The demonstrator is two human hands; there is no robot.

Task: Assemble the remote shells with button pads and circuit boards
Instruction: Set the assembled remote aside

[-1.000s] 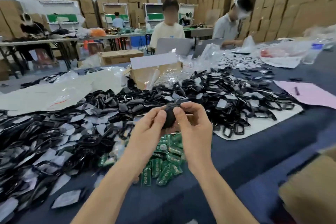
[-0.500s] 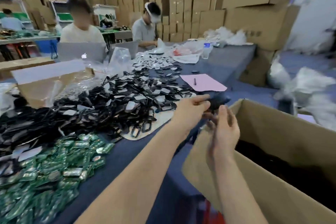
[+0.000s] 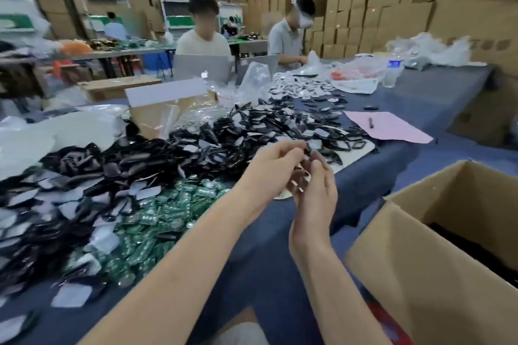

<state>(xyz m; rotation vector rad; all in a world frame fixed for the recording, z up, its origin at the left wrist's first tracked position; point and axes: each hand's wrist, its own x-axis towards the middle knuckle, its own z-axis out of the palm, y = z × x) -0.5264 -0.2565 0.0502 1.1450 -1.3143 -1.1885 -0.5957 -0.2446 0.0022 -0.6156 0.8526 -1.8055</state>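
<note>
Hovering side by side above the near edge of the table (image 3: 437,92), 2 bare hands, both forearms reaching in from the bottom. Left hand (image 3: 276,161) has fingers loosely curved, tips near the thumb, nothing seen between them, though blur makes it hard to be sure. Right hand (image 3: 315,190) is just beside it and slightly lower, palm turned toward the left hand, fingers nearly straight, holding nothing. At lower right, 1 open cardboard carton (image 3: 406,260) with dark contents inside, too shadowed to identify. Left of the forearms, 1 heap of green circuit boards (image 3: 168,210) on the blue cloth, too many to count. Behind and to the left of it, 1 long spread of black remote shells (image 3: 145,159) mixed with pale grey button pads (image 3: 148,192), uncountable, running from the left edge past the hands. Right of the heap, 1 pink sheet (image 3: 392,129) lies flat with 1 dark pen-like item (image 3: 370,122) on it. Mid table, 1 small cardboard box (image 3: 157,117) with a white flap, clear plastic bags beside it. Farther back, 1 water bottle (image 3: 392,71) standing upright and 2 grey laptops (image 3: 201,70), lids facing the camera. 2 people (image 3: 206,39) sit behind them, 1 more person well back at another table. Stacked cartons (image 3: 378,8) fill the rear wall.
</note>
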